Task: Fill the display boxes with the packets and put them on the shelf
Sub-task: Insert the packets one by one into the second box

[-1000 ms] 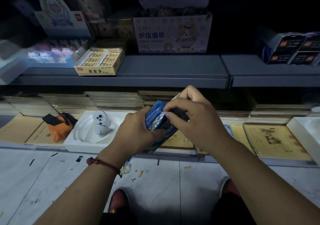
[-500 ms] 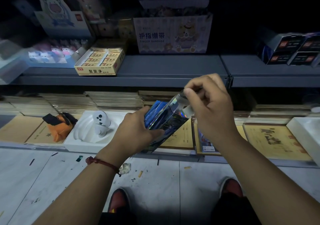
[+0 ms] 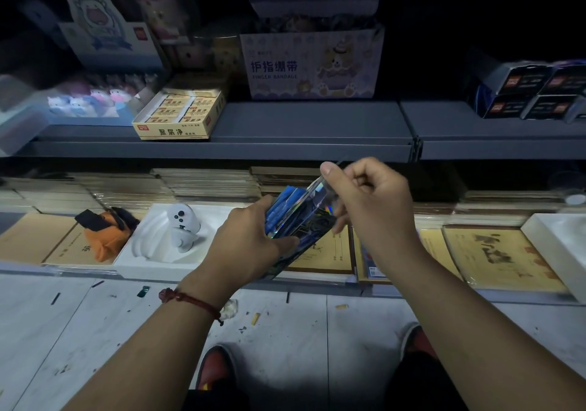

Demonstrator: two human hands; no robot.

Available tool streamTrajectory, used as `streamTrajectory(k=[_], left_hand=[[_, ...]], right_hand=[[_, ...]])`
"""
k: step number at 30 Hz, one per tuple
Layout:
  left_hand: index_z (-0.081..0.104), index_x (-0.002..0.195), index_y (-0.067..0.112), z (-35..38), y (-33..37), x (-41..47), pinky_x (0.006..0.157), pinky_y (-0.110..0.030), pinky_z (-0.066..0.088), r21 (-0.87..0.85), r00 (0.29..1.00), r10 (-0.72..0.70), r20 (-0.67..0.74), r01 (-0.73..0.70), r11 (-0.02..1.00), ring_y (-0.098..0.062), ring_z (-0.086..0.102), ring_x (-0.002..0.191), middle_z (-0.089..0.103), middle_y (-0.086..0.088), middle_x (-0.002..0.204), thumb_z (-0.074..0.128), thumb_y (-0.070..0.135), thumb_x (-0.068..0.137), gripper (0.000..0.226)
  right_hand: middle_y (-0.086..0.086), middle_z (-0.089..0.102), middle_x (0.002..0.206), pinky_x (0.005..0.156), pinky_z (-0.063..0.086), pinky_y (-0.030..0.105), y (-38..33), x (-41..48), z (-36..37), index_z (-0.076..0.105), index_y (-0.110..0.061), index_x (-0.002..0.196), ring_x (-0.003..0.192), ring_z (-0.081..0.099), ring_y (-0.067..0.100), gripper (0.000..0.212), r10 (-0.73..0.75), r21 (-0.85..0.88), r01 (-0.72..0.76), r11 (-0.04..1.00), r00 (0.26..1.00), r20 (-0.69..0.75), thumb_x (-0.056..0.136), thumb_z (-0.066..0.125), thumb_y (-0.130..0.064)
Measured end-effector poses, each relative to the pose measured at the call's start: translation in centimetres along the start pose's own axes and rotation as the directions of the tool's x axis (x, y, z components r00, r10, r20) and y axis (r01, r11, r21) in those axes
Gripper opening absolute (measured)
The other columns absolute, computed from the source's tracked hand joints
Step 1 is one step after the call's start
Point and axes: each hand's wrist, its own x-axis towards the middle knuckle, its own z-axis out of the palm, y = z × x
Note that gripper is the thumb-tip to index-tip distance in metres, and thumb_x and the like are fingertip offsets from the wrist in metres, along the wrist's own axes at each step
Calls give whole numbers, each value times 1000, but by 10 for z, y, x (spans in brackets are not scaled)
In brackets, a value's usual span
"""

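Note:
My left hand [image 3: 250,245] grips a dark, shiny display box [image 3: 304,223] from below and holds it tilted, its open end toward the upper right. Several blue packets [image 3: 283,203] stand inside it. My right hand [image 3: 367,207] is at the box's upper end, fingers curled, thumb and forefinger pinching the box's top flap or a thin clear film there; I cannot tell which. The grey shelf [image 3: 304,125] runs across above my hands.
On the shelf stand a yellow eraser box [image 3: 180,115], a finger-bandage carton [image 3: 312,63] and dark boxes [image 3: 526,93] at right. Below lie stacked notebooks [image 3: 494,255], a white tray with a white figure [image 3: 182,223] and an orange toy [image 3: 104,236].
My right hand has lifted off the box's front and risen up and to the right, pulling the flap or film at the top end. The left hand keeps the box nearly still.

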Motion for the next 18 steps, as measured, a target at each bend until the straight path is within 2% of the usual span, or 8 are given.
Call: streamTrajectory(k=[4, 7, 10, 12, 15, 18], left_hand=[[57, 116, 33, 0, 0, -1, 78, -40, 58, 30, 1000, 14, -4, -14, 999, -16, 65, 86, 69, 11, 94, 81, 46, 76, 49], [55, 112, 37, 1, 0, -2, 76, -39, 57, 55, 1000, 25, 0, -25, 998, -15, 64, 83, 67, 14, 90, 80, 47, 76, 45], [55, 114, 36, 0, 0, -2, 76, -40, 59, 41, 1000, 10, 6, -10, 999, -16, 66, 84, 70, 11, 95, 79, 49, 74, 48], [56, 117, 36, -2, -1, -2, 77, -41, 60, 24, 1000, 3, 11, -3, 1000, -16, 67, 87, 71, 9, 98, 77, 51, 72, 52], [57, 116, 36, -4, -2, -2, 78, -42, 60, 7, 1000, -10, 3, 10, 1000, -16, 67, 89, 71, 10, 101, 74, 55, 68, 54], [58, 112, 34, -4, -4, -2, 77, -41, 59, 13, 999, -33, -12, 33, 999, -17, 66, 87, 71, 10, 97, 75, 54, 68, 52]], right_hand=[[22, 57, 63, 45, 42, 26, 5, -2, 4, 62, -1, 75, 45, 46, 14, 42, -8, -189, 24, 982, 996, 83, 92, 72, -38], [25, 55, 62, 49, 36, 29, 8, 0, 8, 60, 5, 75, 48, 44, 18, 41, 32, -184, -17, 983, 996, 80, 95, 69, -31], [24, 53, 57, 44, 39, 29, 5, 3, 5, 60, 10, 81, 41, 45, 19, 35, 55, -80, -55, 995, 998, -6, 98, 64, -20], [18, 55, 53, 39, 42, 29, 0, 5, 0, 62, 6, 83, 39, 48, 22, 28, 73, 40, -70, 997, 994, -75, 100, 62, -17], [24, 60, 62, 40, 48, 28, -5, 10, -8, 59, 4, 90, 45, 59, 24, 20, 93, 190, -67, 980, 987, -134, 101, 59, -12], [17, 69, 67, 41, 52, 28, -9, 12, -10, 55, -2, 97, 51, 68, 24, 7, 107, 271, -71, 960, 987, -123, 101, 58, -6]])
